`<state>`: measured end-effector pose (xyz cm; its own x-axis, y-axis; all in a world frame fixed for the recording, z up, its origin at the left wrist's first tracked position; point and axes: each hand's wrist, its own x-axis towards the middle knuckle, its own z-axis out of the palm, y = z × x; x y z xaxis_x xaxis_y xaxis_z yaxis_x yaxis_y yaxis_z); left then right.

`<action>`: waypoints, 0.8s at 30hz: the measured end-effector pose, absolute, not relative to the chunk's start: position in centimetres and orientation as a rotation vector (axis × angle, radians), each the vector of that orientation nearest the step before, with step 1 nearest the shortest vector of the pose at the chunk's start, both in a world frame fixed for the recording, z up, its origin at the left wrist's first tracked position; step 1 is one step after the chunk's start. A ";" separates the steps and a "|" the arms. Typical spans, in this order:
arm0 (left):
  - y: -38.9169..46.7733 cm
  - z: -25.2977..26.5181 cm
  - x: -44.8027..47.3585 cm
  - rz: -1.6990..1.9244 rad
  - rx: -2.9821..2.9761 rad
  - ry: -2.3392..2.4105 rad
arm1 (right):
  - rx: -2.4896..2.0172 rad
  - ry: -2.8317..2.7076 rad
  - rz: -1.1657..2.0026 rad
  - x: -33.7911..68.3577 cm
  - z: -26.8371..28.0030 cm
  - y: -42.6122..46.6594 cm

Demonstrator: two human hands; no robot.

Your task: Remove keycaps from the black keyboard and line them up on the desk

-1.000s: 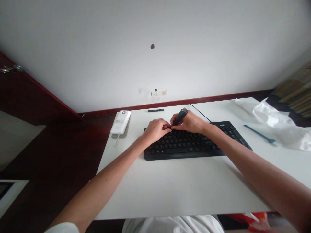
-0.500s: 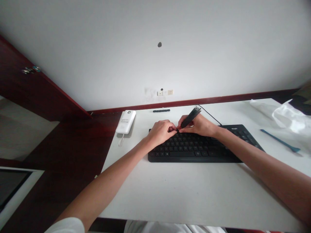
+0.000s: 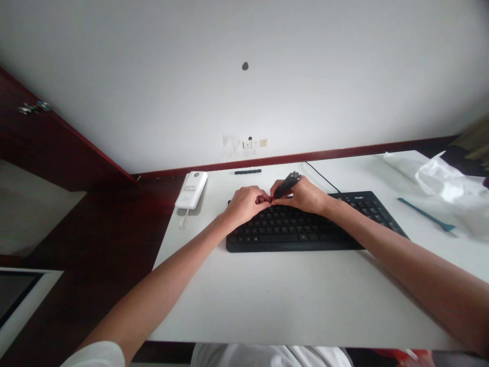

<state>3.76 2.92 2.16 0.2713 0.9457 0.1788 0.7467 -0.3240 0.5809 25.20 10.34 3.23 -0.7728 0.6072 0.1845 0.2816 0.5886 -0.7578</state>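
Observation:
A black keyboard (image 3: 278, 237) lies on the white table. My left hand (image 3: 248, 203) is over its upper left part, thumb and fingers pinched together at the keys; what they hold, if anything, is hidden. My right hand (image 3: 305, 196) is closed around a thick, dark, stick-like tool (image 3: 287, 184) that leans up to the right. Its lower end is hidden among the fingers. The fingertips of both hands meet just above the upper key rows. Behind them lies a short row of small black keycaps (image 3: 248, 172).
A white handheld device (image 3: 191, 191) with a strap lies at the table's left edge. On the right are a teal flat-ended tool (image 3: 426, 214) and a crumpled white plastic bag (image 3: 445, 176). The keyboard's cable (image 3: 323, 177) runs to the back edge. Behind stands a wall with sockets (image 3: 255, 144).
The dark tool in my right hand has tipped lower, its top end now nearer the hand. Both hands stay together at the keys. The whole view has shifted slightly.

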 end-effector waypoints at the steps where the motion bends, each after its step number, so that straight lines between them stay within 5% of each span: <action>1: 2.9 2.2 3.8 0.714 2.158 1.536 | -0.731 -2.385 1.036 25.2 3.3 10.4; 24: 3.1 1.4 3.7 0.770 2.165 1.536 | -0.858 -2.302 1.116 25.1 2.3 11.3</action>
